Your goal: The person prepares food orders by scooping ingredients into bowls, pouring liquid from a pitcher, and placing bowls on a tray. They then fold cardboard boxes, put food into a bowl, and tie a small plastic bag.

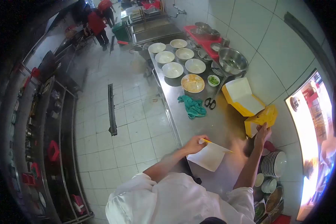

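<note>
My left hand (196,145) is closed on the edge of a white and yellow carton (210,156) low over the steel counter (220,128). Over to the right, my right hand (263,134) has its fingers on a folded yellow box (263,118) near the wall. Just behind that box stands an open yellow box (242,93) with a white inside. A green cloth (192,106) and black scissors (210,103) lie farther up the counter.
Several white bowls (172,70) stand at the counter's far end, one with orange contents (192,83). A metal bowl (232,61) is by the wall. Stacked plates (274,164) sit at right. Two people in red (96,22) are far back; shelving (59,149) lines the left.
</note>
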The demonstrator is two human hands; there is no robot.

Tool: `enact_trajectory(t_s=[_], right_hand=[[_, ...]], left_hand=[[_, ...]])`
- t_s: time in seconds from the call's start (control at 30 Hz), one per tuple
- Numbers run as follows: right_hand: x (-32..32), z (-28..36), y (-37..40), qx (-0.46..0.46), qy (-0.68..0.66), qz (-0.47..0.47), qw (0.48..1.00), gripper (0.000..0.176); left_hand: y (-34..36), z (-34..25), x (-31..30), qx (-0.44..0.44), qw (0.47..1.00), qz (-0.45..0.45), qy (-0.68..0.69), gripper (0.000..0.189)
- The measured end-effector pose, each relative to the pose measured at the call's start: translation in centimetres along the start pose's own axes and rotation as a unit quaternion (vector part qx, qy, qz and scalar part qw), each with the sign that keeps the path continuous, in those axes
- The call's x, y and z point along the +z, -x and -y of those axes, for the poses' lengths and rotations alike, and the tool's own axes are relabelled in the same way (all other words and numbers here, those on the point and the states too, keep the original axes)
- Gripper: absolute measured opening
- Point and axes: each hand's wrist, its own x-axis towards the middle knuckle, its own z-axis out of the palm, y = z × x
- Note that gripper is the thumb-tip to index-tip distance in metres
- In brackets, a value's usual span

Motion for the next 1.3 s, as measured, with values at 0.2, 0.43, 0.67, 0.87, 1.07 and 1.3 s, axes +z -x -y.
enact_trajectory(t_s=[0.2,0.43,0.67,0.87,1.07,1.3], right_hand=[[0.0,4.0,1.8,-0.03,0.002,-0.098,0.995,0.038],[-2.5,12.9,5.6,-0.066,0.278,-0.22,0.933,0.041],[-8.3,20.3,16.0,-0.142,0.276,-0.309,0.899,0.029],[-7.1,22.2,24.0,-0.116,0.299,-0.42,0.849,0.036],[-4.8,13.2,27.5,0.15,0.382,-0.282,0.867,0.07],[-4.2,2.1,34.6,0.142,0.602,-0.162,0.769,0.045]], left_hand=[[-2.8,2.8,0.0,0.045,0.996,0.077,0.022,0.015],[-4.0,0.4,-0.5,0.014,0.991,0.129,0.024,0.014],[-9.7,0.5,1.2,0.052,0.976,0.194,0.082,0.011],[-15.5,-0.7,7.7,-0.024,0.947,0.318,0.042,0.021],[-17.0,0.6,11.2,0.097,0.946,0.289,-0.108,0.079],[-12.0,2.7,11.3,0.149,0.925,0.328,-0.12,0.076]])
